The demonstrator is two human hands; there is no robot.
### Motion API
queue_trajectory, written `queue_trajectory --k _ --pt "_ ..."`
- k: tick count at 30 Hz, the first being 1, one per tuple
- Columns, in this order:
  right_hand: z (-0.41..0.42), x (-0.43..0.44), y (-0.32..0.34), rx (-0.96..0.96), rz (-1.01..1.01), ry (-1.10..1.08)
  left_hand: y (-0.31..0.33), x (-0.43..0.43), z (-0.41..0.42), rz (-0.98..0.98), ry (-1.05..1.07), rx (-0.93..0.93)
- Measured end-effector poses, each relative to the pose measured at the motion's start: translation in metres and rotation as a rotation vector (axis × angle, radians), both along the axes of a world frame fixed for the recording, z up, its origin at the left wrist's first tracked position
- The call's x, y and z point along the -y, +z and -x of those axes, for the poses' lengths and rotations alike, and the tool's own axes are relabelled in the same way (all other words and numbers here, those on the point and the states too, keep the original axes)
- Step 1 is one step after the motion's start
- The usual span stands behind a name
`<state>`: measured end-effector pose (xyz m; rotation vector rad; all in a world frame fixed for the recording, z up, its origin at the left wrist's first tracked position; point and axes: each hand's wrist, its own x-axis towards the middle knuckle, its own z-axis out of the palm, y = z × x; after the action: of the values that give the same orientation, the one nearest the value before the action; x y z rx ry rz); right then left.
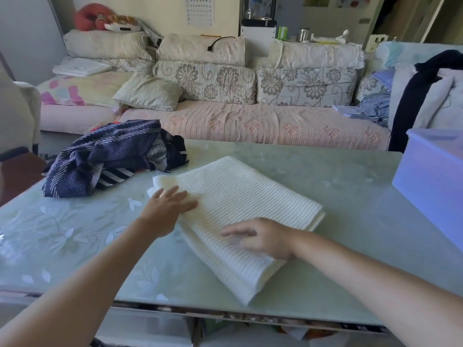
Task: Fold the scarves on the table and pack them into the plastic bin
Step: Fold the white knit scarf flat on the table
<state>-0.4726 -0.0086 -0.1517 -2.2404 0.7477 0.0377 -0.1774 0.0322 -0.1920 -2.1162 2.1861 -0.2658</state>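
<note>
The white scarf (240, 216) lies folded flat mid-table, its long axis slanting from far left to near right. Both hands rest on it, fingers spread and gripping nothing: the left hand (167, 209) at its left edge, the right hand (263, 237) on the near half, slightly blurred. The bin (433, 181) stands well right, nearer the right hand. The dark scarves (110, 156) lie crumpled far left.

Soft daylight, glare on the table (325, 186) (edges bowed), right hand (260, 237) motion-blurred.
</note>
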Motion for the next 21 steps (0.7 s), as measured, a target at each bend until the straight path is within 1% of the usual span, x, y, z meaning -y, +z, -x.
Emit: queue_trajectory --k 1,2,3,4,5,6,7,8,10,12,14,17,19,21 --pt "0.002 0.006 0.003 0.045 0.048 -0.071 0.006 -0.001 0.005 -0.069 0.065 0.032" --pt "0.007 0.015 0.003 0.031 0.173 -0.112 0.013 -0.002 0.014 -0.080 0.090 0.023" --pt "0.015 0.026 0.003 -0.030 0.329 -0.099 0.017 -0.004 0.024 -0.034 0.082 -0.024" --pt "0.023 0.036 0.002 -0.123 0.438 -0.061 0.020 -0.007 0.036 0.036 0.060 -0.114" --pt "0.033 0.045 0.002 -0.233 0.469 -0.030 0.020 -0.010 0.049 0.085 0.023 -0.224" --pt "0.041 0.051 0.003 -0.326 0.440 -0.008 0.018 -0.014 0.063 0.082 -0.023 -0.328" --pt "0.047 0.056 0.003 -0.398 0.404 0.016 0.015 -0.019 0.077 0.024 -0.061 -0.394" --pt "0.052 0.059 0.002 -0.458 0.393 0.051 0.010 -0.024 0.090 -0.071 -0.083 -0.407" --pt "0.057 0.058 0.000 -0.577 0.477 0.127 -0.003 -0.028 0.101 -0.238 -0.112 -0.305" --pt "0.060 0.054 -0.003 -0.639 0.589 0.169 -0.012 -0.025 0.089 -0.265 -0.153 -0.237" --pt "0.063 0.055 -0.007 -0.626 0.695 0.162 -0.012 -0.020 0.069 -0.285 -0.178 -0.224" --pt "0.071 0.060 -0.017 -0.558 0.828 0.113 -0.007 -0.011 0.039 -0.331 -0.121 -0.166" --pt "0.074 0.061 -0.025 -0.470 0.836 0.089 -0.001 -0.007 0.022 -0.322 -0.031 -0.087" --pt "0.072 0.058 -0.031 -0.368 0.770 0.051 0.010 -0.007 0.012 -0.279 0.075 -0.034"
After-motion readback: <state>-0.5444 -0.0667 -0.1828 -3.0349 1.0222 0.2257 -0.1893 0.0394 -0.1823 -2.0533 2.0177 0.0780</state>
